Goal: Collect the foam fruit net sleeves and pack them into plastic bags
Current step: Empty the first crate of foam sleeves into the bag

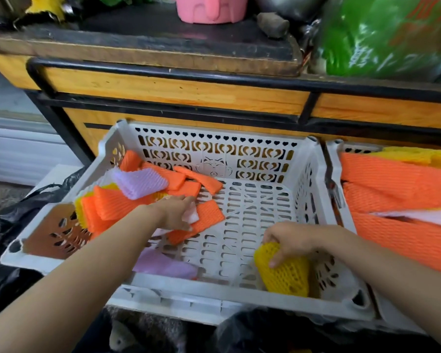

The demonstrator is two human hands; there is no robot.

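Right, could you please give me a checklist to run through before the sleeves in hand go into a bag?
1. Grip of right hand on yellow sleeve: ok.
2. Pinch of left hand on white sleeve: ok.
3. The crate emptied: not ok, orange sleeves and a purple sleeve lie inside.
4. Mouth of black bag open: cannot tell.

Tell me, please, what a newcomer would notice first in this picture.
Bright orange sleeves lie heaped at the left of the white crate, with more in the right crate. Near the front, the right hand grips a yellow sleeve; the left hand grips a pale sleeve at the heap.
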